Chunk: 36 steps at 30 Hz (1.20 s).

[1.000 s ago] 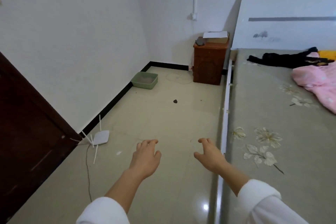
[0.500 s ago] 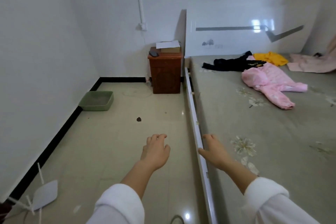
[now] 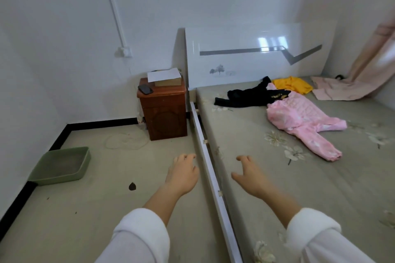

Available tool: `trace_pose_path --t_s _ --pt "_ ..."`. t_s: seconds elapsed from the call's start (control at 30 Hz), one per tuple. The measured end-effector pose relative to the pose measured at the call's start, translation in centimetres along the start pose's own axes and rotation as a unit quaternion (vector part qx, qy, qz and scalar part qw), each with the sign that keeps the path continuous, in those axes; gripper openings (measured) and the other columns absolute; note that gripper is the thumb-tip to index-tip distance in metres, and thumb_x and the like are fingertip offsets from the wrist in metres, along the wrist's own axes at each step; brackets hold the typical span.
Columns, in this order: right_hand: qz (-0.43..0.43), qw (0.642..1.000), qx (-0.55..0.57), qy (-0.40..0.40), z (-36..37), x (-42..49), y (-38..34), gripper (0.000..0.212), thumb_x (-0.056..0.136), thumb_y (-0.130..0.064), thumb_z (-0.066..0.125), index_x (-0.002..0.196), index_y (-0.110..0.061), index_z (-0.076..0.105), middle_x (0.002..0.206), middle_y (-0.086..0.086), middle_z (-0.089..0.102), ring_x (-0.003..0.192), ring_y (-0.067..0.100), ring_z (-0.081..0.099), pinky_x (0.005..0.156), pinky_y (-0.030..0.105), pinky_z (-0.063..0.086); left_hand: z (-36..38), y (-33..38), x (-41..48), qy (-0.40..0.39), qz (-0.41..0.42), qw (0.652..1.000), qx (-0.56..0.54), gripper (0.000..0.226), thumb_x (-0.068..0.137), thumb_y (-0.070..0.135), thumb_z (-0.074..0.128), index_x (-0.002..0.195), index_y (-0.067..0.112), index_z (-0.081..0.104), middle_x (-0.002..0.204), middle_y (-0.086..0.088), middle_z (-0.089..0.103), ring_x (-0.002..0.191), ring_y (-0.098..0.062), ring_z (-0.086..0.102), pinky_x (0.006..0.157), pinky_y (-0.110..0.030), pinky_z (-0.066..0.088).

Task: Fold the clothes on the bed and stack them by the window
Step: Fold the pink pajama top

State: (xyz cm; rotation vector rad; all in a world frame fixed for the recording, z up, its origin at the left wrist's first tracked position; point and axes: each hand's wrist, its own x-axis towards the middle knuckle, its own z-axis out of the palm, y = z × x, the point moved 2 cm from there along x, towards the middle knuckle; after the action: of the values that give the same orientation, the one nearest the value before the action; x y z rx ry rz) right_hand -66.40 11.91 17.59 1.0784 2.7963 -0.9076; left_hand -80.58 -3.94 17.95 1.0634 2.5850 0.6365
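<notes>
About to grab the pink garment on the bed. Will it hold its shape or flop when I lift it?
Probably floppy: the pink garment lies crumpled, with a sleeve sprawled flat on the bed. Its quilted, puffy look suggests light but bulky, so folds may spring open. Its top edge touches or overlaps the black garment, which might drag along.

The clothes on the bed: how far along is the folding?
Done: nothing; the pink garment, black garment and yellow garment lie unfolded on the bed. In hand: nothing; the left hand and right hand are open, empty. Left: folding all three, then stacking them.
</notes>
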Motion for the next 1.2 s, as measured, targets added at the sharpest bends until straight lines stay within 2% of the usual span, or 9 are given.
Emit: trace_pose_path --t_s 0.17,0.27,0.53,0.83,1.07,1.2 --pt "0.022 0.999 -0.016 0.031 -1.6 12.0 -1.3 0.062 0.092 -0.031 0.057 0.145 -0.011 0.032 0.147 0.010 0.035 0.130 0.026 0.041 0.105 0.033 0.034 -1.5 -2.3 13.3 0.006 0.037 0.999 0.022 0.045 0.098 0.025 0.040 0.141 0.016 0.037 0.147 -0.008 0.034 0.136 -0.024 0.026 0.111 -0.038 0.028" --pt "0.055 0.998 -0.008 0.039 -1.9 18.9 -2.6 0.062 0.093 -0.031 0.056 0.146 -0.010 0.030 0.149 0.011 0.033 0.131 0.027 0.041 0.106 0.035 0.035 -2.0 -3.8 21.5 -0.019 0.048 0.998 0.037 0.045 0.098 0.025 0.040 0.142 0.016 0.036 0.153 -0.010 0.025 0.140 -0.028 0.019 0.113 -0.041 0.023" --pt "0.157 0.986 0.036 0.036 -2.9 32.0 -1.6 0.063 0.093 -0.034 0.054 0.146 -0.012 0.028 0.149 0.008 0.031 0.132 0.024 0.039 0.105 0.033 0.036 -1.5 -3.1 40.2 -0.110 0.114 0.984 0.076 0.045 0.099 0.028 0.038 0.142 0.019 0.034 0.151 -0.006 0.027 0.138 -0.026 0.022 0.106 -0.042 0.031" --pt "0.276 0.955 0.073 0.084 -6.9 42.9 7.5 0.063 0.092 -0.032 0.056 0.144 -0.010 0.030 0.146 0.010 0.033 0.131 0.026 0.040 0.105 0.032 0.035 4.7 4.0 56.0 -0.201 0.220 0.951 0.083 0.047 0.099 0.029 0.038 0.144 0.017 0.031 0.149 -0.007 0.030 0.135 -0.024 0.027 0.109 -0.037 0.030" --pt "0.372 0.916 0.114 0.102 -8.8 51.9 18.7 0.061 0.092 -0.031 0.055 0.144 -0.009 0.032 0.146 0.010 0.034 0.131 0.025 0.039 0.104 0.031 0.034 13.5 10.3 67.3 -0.292 0.252 0.918 0.097 0.046 0.099 0.029 0.035 0.144 0.018 0.030 0.148 -0.001 0.029 0.132 -0.018 0.029 0.106 -0.032 0.030" --pt "0.424 0.889 0.132 0.109 -9.5 56.0 25.2 0.059 0.091 -0.028 0.056 0.142 -0.007 0.033 0.143 0.011 0.037 0.130 0.028 0.039 0.103 0.034 0.036 20.0 14.2 73.5 -0.338 0.267 0.894 0.123 0.048 0.100 0.027 0.036 0.146 0.016 0.030 0.154 -0.005 0.023 0.138 -0.021 0.026 0.112 -0.036 0.027"
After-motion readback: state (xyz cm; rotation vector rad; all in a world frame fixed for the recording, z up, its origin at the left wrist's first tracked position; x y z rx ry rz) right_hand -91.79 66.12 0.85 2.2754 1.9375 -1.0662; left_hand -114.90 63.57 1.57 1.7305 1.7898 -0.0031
